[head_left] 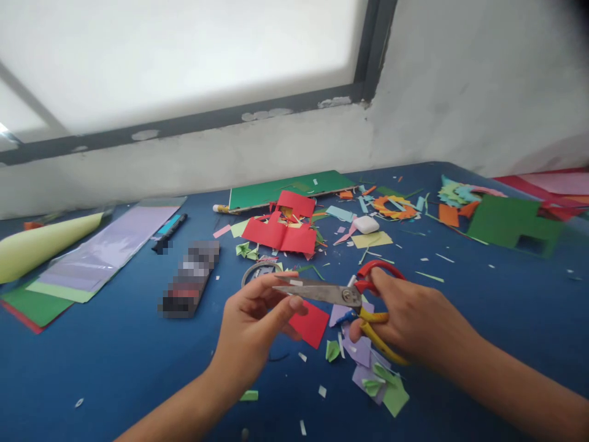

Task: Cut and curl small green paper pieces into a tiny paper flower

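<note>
My right hand [405,307] grips scissors [346,294] with red and yellow handles, the blades pointing left and slightly apart. At the blade tips, my left hand [260,325] pinches a small white piece of paper [296,282]. Its fingers partly hide the piece. A red paper square [313,325] lies on the blue table just beyond and below the left fingertips. Purple paper pieces [358,347] and green folded scraps [332,350] lie under and in front of the right hand.
Cut red paper [280,233], a green board [285,190], a white case [367,224] and an orange paper ring [394,207] lie at the back. A blurred box [191,279], a pen [170,233] and purple sheets [105,245] are left. Green paper [501,221] lies right.
</note>
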`<state>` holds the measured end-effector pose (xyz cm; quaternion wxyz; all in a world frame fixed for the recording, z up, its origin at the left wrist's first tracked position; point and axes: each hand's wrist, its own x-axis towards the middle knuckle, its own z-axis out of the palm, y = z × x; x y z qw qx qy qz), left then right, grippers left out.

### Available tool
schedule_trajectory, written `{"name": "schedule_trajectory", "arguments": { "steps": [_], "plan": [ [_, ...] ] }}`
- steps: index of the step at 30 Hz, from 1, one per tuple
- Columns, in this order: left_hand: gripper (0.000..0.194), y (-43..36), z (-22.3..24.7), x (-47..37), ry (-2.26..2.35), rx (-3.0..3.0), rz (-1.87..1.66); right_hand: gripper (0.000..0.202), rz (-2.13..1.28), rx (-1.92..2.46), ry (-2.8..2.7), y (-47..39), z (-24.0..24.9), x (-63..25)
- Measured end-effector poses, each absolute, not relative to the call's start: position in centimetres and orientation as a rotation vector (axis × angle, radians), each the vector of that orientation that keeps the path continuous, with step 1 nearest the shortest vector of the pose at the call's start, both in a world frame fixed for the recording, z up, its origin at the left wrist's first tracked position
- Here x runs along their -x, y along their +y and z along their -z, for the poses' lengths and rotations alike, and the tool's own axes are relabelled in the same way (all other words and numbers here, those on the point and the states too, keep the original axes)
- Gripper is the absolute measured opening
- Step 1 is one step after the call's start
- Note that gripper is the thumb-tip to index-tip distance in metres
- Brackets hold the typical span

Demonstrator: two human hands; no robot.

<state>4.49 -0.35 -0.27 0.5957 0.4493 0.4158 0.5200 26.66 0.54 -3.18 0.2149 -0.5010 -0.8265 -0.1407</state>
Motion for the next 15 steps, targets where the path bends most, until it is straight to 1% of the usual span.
{"name": "schedule_trajectory", "arguments": {
  "steps": [5, 9, 15],
  "plan": [
    [0.011, -0.08, 0.78, -4.2, 0.918, -1.05, -1.289, 0.043, 0.281, 1.363, -2.337, 0.44, 3.17, -26.29],
    [0.013, -0.03, 0.84, -4.06, 0.919, -1.086, -1.346, 0.042, 0.228, 1.352, -2.346, 0.33, 3.28, -26.21],
    [0.009, -0.09, 0.25, -4.45, 0.983, -1.177, -1.323, 0.045, 0.276, 1.34, -2.305, 0.46, 2.95, -26.48]
  ]
}}
